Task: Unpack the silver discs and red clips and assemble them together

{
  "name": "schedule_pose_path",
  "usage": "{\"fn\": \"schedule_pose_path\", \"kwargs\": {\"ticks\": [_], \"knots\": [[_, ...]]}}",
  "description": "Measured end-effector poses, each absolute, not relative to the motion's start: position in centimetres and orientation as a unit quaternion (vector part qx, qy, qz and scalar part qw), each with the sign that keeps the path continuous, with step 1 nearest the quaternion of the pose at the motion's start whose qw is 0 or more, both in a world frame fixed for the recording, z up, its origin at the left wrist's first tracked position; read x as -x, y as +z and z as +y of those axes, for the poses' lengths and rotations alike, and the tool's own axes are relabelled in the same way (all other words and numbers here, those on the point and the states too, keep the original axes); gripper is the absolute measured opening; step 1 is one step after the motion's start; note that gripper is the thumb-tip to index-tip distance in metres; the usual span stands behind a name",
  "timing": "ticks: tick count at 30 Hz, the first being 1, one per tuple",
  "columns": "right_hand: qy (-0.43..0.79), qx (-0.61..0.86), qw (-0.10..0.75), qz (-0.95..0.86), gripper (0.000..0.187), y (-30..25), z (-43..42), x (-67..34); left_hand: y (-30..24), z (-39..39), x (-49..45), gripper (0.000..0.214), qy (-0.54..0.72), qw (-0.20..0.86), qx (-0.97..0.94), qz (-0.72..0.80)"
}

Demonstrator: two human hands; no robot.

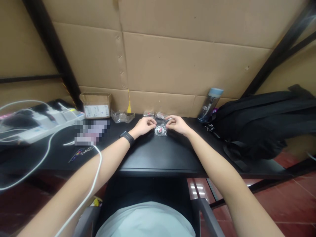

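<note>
My left hand [145,126], my right hand [178,125] | facing, curled inward | both pinched on small clear plastic bag [160,130]

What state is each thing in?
Small clear bag: between both hands, pinched near its top; seal unclear
Left hand: thumb and fingers pinched together
Right hand: same
Cardboard box: open on top
Bottle: lid on
Power strip: plugs in
Loose clear plastic: crumpled
Backpack: slumped; zips unclear
</note>
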State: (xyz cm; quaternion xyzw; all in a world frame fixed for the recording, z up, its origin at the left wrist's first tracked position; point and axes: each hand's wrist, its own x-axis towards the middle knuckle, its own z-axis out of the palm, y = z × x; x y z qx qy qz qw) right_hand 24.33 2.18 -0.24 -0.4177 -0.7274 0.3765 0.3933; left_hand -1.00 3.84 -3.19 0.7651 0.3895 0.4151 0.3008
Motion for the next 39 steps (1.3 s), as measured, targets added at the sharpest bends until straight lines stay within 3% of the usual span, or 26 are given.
{"fn": "schedule_pose_path", "kwargs": {"ticks": [6,14,19,23,27,39], "knots": [[0.382,0.400,0.392,-0.735,0.047,-0.8,2.3,-24.1,-3.2,3.7,0.9,0.025,0.402,0.324,-0.780,0.352],[0.388,0.414,0.382,-0.730,0.045,-1.2,3.2,-24.4,-3.6,4.6,1.4,0.019,0.376,0.293,-0.783,0.399],[0.350,0.399,0.358,-0.768,0.033,-1.7,3.6,-24.5,-3.3,4.3,1.4,0.019,0.358,0.247,-0.819,0.373],[0.295,0.386,0.325,-0.811,0.022,-1.9,3.7,-24.7,-2.1,3.1,1.6,0.033,0.345,0.217,-0.853,0.327],[0.260,0.370,0.301,-0.840,0.021,-1.4,3.5,-24.8,-1.0,2.1,1.6,0.044,0.302,0.197,-0.895,0.264],[0.230,0.312,0.232,-0.892,0.016,-0.6,3.1,-25.3,-1.0,1.9,1.1,0.033,0.237,0.137,-0.938,0.211]]}}
